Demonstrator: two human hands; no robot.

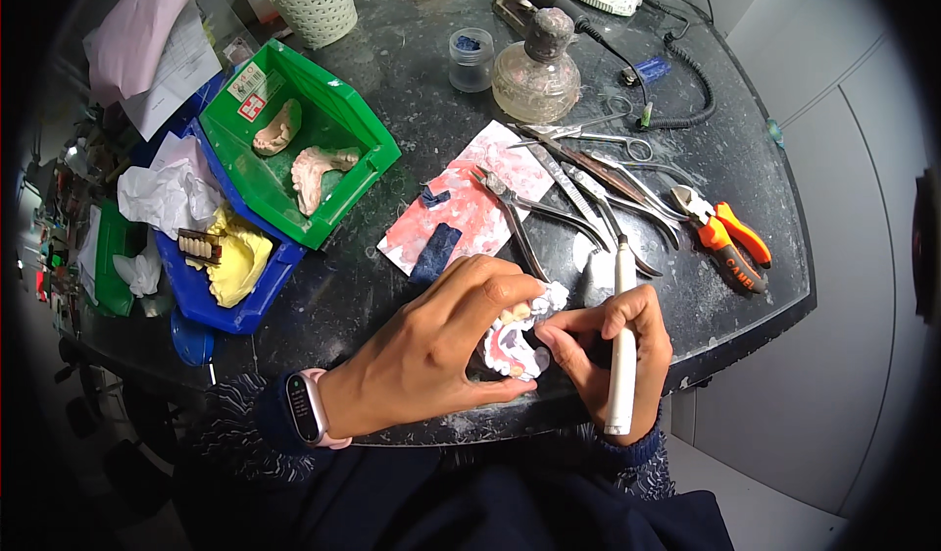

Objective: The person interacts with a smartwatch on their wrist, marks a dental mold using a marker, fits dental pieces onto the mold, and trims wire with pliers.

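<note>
Near the table's front edge, my left hand (pixel 421 327) is wrapped round a white plaster dental model (pixel 514 350) with pinkish-red areas and some tooth-coloured parts. Its fingers curve over the far side and the thumb lies along the near side. My right hand (pixel 642 350) holds a white pen-shaped tool (pixel 624 345) upright between the fingers, its dark narrow tip pointing away from me. The right thumb and index finger come together at the model's right side; whether they pinch anything small is unclear. Just beyond lies a red-stained paper (pixel 495 159) with dark blue strips (pixel 437 250).
Pliers (pixel 508 196), scissors (pixel 632 142) and orange-handled cutters (pixel 730 237) lie beyond my right hand. Behind them stand a glass spirit lamp (pixel 537 80), a small jar (pixel 471 71) and a coiled cord (pixel 708 85). A green bin (pixel 363 174) and blue bin (pixel 235 321) hold casts at left.
</note>
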